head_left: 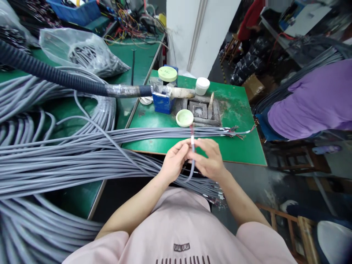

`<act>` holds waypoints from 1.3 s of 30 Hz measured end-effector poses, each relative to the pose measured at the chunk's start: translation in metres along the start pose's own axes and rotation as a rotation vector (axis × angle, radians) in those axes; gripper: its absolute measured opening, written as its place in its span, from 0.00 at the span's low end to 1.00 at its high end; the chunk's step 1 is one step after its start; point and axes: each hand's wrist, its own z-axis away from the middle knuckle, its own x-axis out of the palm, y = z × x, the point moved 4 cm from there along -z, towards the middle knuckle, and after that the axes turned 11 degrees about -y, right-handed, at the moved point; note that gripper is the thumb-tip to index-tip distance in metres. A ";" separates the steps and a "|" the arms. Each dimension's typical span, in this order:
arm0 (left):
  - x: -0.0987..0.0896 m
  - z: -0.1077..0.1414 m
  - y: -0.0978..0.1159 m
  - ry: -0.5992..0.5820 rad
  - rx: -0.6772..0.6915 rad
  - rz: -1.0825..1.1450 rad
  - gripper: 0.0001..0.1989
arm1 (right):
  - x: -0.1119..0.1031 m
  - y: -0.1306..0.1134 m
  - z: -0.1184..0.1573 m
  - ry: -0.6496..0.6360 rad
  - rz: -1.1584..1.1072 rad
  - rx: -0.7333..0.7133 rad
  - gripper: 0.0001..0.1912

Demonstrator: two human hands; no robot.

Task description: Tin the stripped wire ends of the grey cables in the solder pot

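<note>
My left hand [174, 162] and my right hand [209, 160] meet in front of me, both pinching a grey sheathed cable [193, 156]. A narrow white sleeve [192, 140] sits on the cable just above my fingers, and the cable's lower length curves down below them. Behind my hands, a long bundle of grey cables [165, 136] runs across the green workbench [236, 148]. Its stripped ends [233, 132] show thin coloured wires at the right.
Large coils of grey cable [41, 157] fill the left side. A black corrugated hose [55, 75] crosses to a blue box [163, 103]. A pale green lid [184, 118], white jar [202, 85] and metal fixture [200, 109] stand behind the bundle. A person in a purple shirt [310, 99] works at the right.
</note>
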 end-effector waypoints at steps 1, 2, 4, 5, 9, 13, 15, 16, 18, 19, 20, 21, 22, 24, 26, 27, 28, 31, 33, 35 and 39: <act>0.004 0.006 0.008 -0.002 0.098 -0.100 0.17 | -0.006 0.009 -0.002 0.045 0.026 0.034 0.15; 0.008 0.014 0.017 -0.018 0.205 -0.231 0.16 | -0.014 0.019 -0.004 0.094 0.048 0.077 0.15; 0.026 0.030 0.028 -0.221 0.383 -0.468 0.11 | -0.029 0.040 -0.009 0.197 0.068 0.162 0.14; 0.036 0.038 0.028 -0.390 0.420 -0.565 0.10 | -0.036 0.049 -0.013 0.250 0.062 0.196 0.14; 0.054 0.047 0.000 -0.799 0.459 -0.918 0.09 | -0.044 0.071 -0.032 0.327 -0.038 0.293 0.12; 0.035 0.025 -0.027 -0.653 0.617 -1.210 0.15 | -0.027 0.075 -0.059 0.226 -0.151 0.293 0.12; 0.015 0.009 -0.034 -0.480 0.582 -1.343 0.18 | -0.019 0.077 -0.071 0.176 -0.182 0.274 0.12; 0.006 0.003 -0.035 -0.419 0.582 -1.393 0.19 | -0.015 0.078 -0.076 0.156 -0.194 0.267 0.12; -0.009 -0.005 -0.035 -0.347 0.588 -1.448 0.20 | -0.008 0.083 -0.084 0.123 -0.210 0.258 0.12; -0.014 -0.007 -0.035 -0.330 0.594 -1.456 0.20 | -0.005 0.085 -0.088 0.109 -0.215 0.256 0.12; -0.017 -0.009 -0.035 -0.320 0.598 -1.457 0.19 | -0.002 0.088 -0.091 0.096 -0.216 0.253 0.12; -0.019 -0.010 -0.034 -0.312 0.601 -1.454 0.19 | 0.001 0.090 -0.093 0.083 -0.216 0.248 0.12; -0.020 -0.010 -0.034 -0.305 0.603 -1.452 0.19 | 0.004 0.091 -0.096 0.070 -0.215 0.242 0.12; -0.020 -0.011 -0.035 -0.300 0.598 -1.455 0.20 | 0.010 0.094 -0.100 0.037 -0.207 0.232 0.13; -0.020 -0.011 -0.036 -0.306 0.596 -1.456 0.21 | 0.016 0.097 -0.103 -0.004 -0.184 0.229 0.14; -0.020 -0.011 -0.036 -0.312 0.598 -1.455 0.21 | 0.018 0.098 -0.105 -0.026 -0.170 0.228 0.14; -0.020 -0.011 -0.037 -0.316 0.605 -1.452 0.21 | 0.020 0.099 -0.107 -0.047 -0.155 0.228 0.14; -0.024 -0.011 -0.039 -0.332 0.611 -1.449 0.21 | 0.025 0.102 -0.112 -0.103 -0.120 0.227 0.15; -0.026 -0.012 -0.042 -0.346 0.598 -1.455 0.21 | 0.028 0.103 -0.114 -0.135 -0.102 0.227 0.15; -0.027 -0.013 -0.043 -0.354 0.588 -1.459 0.22 | 0.031 0.104 -0.116 -0.163 -0.087 0.226 0.15; -0.026 -0.013 -0.043 -0.359 0.592 -1.459 0.22 | 0.038 0.103 -0.119 -0.220 -0.063 0.236 0.15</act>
